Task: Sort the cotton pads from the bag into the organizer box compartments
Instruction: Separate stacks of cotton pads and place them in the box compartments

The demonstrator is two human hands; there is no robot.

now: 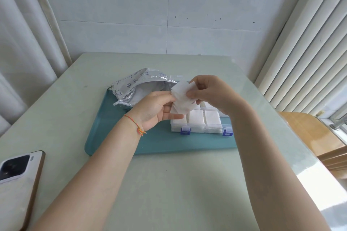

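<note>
Two bare hands are in view, the left hand and the right hand, with one sheaf of thin white square cotton pads between them; how many pads it holds cannot be counted. Beneath them stands one clear plastic organizer box with two blue latches on its near wall. Three compartments along that wall show white pads; others may lie hidden under the hands. Left of the box lies one silvery printed foil bag. One teal tray carries the box. One white phone lies far left of the box.
</note>
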